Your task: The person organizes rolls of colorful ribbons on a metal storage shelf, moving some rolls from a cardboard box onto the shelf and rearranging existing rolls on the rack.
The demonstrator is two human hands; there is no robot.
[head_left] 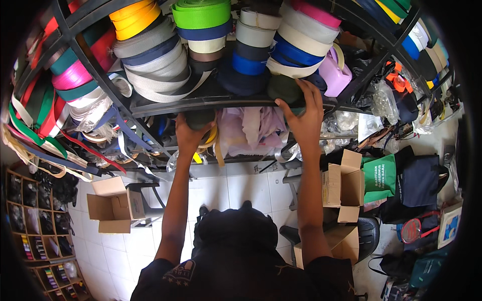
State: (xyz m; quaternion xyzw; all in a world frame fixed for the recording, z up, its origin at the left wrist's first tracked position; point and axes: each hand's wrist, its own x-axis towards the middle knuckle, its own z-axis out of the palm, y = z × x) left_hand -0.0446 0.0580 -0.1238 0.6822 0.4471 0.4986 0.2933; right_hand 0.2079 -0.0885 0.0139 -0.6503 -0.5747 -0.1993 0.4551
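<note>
My left hand [190, 134] is closed around a dark green roll of webbing [200, 119], just below the front edge of the black shelf [201, 106]. At that shelf's edge, my right hand [306, 114] grips another dark olive roll of webbing [283, 89]. Its thumb is at the front and its fingers reach over the right side. Left of this second roll stands a stack of navy, blue and grey rolls [249, 65]. A lilac plastic object [335, 75] sits to the right of my right hand.
Tall stacks of coloured webbing rolls [155, 65] fill the shelf. Pale pink fabric [251, 130] bulges out underneath. Open cardboard boxes stand at left [113, 205] and right [346, 185], above the white tiled floor [115, 256]. A green bag [379, 178] lies further right.
</note>
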